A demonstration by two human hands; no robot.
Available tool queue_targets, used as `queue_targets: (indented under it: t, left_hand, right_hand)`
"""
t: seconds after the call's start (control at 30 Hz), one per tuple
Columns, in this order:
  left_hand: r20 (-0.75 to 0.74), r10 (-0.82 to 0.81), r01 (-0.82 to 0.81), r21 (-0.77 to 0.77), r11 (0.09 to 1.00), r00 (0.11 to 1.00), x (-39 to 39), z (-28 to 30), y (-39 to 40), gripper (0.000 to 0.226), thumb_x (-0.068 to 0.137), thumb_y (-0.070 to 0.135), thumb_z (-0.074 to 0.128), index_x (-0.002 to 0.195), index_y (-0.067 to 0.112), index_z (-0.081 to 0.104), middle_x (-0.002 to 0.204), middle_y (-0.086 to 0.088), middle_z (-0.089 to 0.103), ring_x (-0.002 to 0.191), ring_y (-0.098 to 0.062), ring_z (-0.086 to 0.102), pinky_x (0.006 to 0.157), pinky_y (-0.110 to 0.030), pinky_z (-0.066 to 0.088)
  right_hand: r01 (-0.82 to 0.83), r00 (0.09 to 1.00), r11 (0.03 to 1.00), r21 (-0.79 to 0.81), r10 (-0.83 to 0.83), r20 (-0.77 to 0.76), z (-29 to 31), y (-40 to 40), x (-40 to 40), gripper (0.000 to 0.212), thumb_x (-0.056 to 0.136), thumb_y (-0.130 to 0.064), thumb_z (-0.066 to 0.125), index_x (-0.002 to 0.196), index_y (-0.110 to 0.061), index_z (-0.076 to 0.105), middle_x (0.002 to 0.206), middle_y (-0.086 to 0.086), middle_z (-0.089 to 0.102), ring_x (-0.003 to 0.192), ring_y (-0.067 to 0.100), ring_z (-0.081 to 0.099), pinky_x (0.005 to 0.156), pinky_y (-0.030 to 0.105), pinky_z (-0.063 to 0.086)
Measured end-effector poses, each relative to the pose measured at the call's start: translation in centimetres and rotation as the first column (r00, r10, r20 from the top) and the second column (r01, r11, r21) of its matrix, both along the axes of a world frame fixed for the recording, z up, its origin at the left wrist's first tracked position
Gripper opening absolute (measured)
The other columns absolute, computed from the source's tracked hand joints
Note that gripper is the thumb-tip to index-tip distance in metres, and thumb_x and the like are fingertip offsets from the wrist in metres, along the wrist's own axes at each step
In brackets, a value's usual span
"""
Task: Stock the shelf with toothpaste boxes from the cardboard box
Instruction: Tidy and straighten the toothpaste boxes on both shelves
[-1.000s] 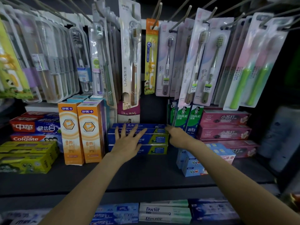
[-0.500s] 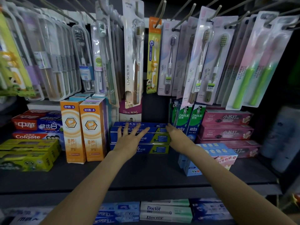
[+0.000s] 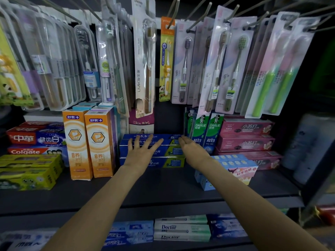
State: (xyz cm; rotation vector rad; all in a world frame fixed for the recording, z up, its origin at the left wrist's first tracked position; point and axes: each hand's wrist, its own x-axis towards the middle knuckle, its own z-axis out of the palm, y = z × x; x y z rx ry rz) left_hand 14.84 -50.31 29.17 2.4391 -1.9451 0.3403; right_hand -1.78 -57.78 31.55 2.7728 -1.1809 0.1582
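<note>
— What can you read on the shelf [image 3: 163,192]?

— I see "DARLIE" on the green upright boxes [image 3: 206,131] at right, "Colgate" on a red box [image 3: 29,151] far left, and "Doctor" on a box [image 3: 181,228] on the lower shelf.

— And the toothpaste?

— The blue toothpaste boxes [image 3: 163,151] lie stacked flat at the centre. My left hand [image 3: 140,153] lies flat on their front, fingers spread wide. My right hand [image 3: 192,149] touches the stack's right end, fingers straight, holding nothing.

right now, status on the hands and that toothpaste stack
Left hand flat against stacked blue toothpaste boxes. Right hand open at stack's right end. Green Darlie boxes stand close on the right.
</note>
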Motion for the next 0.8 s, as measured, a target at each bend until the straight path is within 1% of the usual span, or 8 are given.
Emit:
queue_targets:
  t: [0.17,0.27,0.4,0.57,0.63,0.7,0.73,0.8]
  left_hand:
    - [-0.011,-0.175,0.169,-0.210,0.963,0.985,-3.0,-0.3,1.3,0.075,0.098,0.024,0.038,0.139,0.031,-0.025,0.156,0.000,-0.014,0.143,-0.032,-0.007,0.114,-0.046,-0.009]
    - [-0.261,-0.335,0.253,-0.304,0.918,0.905,-7.1,-0.2,1.4,0.066,0.098,0.025,0.039,0.148,0.024,-0.004,0.157,0.002,0.000,0.143,-0.021,0.004,0.116,-0.034,0.006]
    - [-0.618,-0.339,0.123,-0.365,0.923,0.710,-11.4,0.4,0.1,0.064,0.098,0.023,0.042,0.149,0.013,0.005,0.156,-0.002,0.009,0.143,-0.019,0.013,0.115,-0.028,0.013]
    - [-0.693,-0.270,0.021,-0.345,0.938,0.669,-12.2,1.7,-1.5,0.062,0.097,0.018,0.044,0.148,0.009,0.009,0.155,-0.008,0.017,0.141,-0.023,0.020,0.114,-0.031,0.018]
    - [-0.752,-0.246,-0.027,-0.330,0.943,0.611,-12.0,2.3,-2.3,0.063,0.096,0.015,0.044,0.148,0.009,0.009,0.154,-0.009,0.020,0.140,-0.023,0.023,0.114,-0.031,0.021]
    - [-0.807,-0.248,-0.071,-0.336,0.939,0.536,-11.7,3.0,-3.4,0.063,0.096,0.012,0.044,0.148,0.011,0.009,0.154,-0.009,0.020,0.140,-0.022,0.024,0.114,-0.032,0.022]
    - [-0.837,-0.249,-0.094,-0.334,0.938,0.488,-11.7,3.4,-4.0,0.063,0.096,0.011,0.043,0.148,0.013,0.009,0.154,-0.008,0.020,0.139,-0.022,0.025,0.113,-0.031,0.023]
    - [-0.892,-0.253,-0.139,-0.323,0.936,0.374,-11.5,4.2,-5.3,0.063,0.096,0.008,0.042,0.149,0.015,0.008,0.154,-0.007,0.018,0.139,-0.022,0.024,0.111,-0.030,0.022]
  right_hand:
    - [-0.005,0.954,0.999,0.037,-0.006,0.299,1.5,0.8,-3.0,0.057,0.090,0.009,0.040,0.145,-0.003,0.027,0.154,0.014,0.021,0.142,0.025,0.020,0.113,0.022,0.012]
    - [0.062,0.927,0.990,0.123,-0.103,0.361,3.5,0.7,-6.9,0.042,0.095,0.005,0.036,0.135,-0.002,0.045,0.146,0.015,0.037,0.133,0.029,0.037,0.104,0.025,0.027]
    - [0.148,0.898,0.943,0.298,-0.255,0.359,4.8,-0.1,-11.2,0.042,0.097,0.000,0.033,0.138,-0.006,0.042,0.136,0.019,0.049,0.096,0.032,0.060,0.075,0.036,0.048]
    - [0.124,0.882,0.908,0.401,-0.286,0.375,3.5,-1.0,-11.6,0.046,0.095,0.001,0.036,0.140,-0.008,0.042,0.140,0.014,0.047,0.119,0.030,0.053,0.095,0.036,0.044]
    - [0.090,0.843,0.903,0.420,-0.294,0.451,3.1,-1.7,-10.5,0.044,0.096,0.001,0.036,0.138,-0.008,0.043,0.135,0.017,0.051,0.095,0.028,0.062,0.078,0.032,0.053]
    - [0.027,0.824,0.902,0.430,-0.264,0.502,3.2,-2.4,-9.0,0.050,0.094,0.004,0.036,0.141,-0.011,0.039,0.138,0.018,0.047,0.066,0.013,0.053,0.049,0.014,0.044]
    - [-0.002,0.825,0.905,0.426,-0.239,0.511,3.2,-2.7,-8.3,0.054,0.093,0.006,0.036,0.143,-0.012,0.036,0.141,0.017,0.041,0.066,0.009,0.049,0.047,0.009,0.040]
    - [-0.036,0.824,0.923,0.384,-0.190,0.534,3.2,-3.2,-7.0,0.060,0.091,0.009,0.036,0.147,-0.012,0.028,0.147,0.015,0.028,0.101,0.020,0.054,0.074,0.013,0.045]
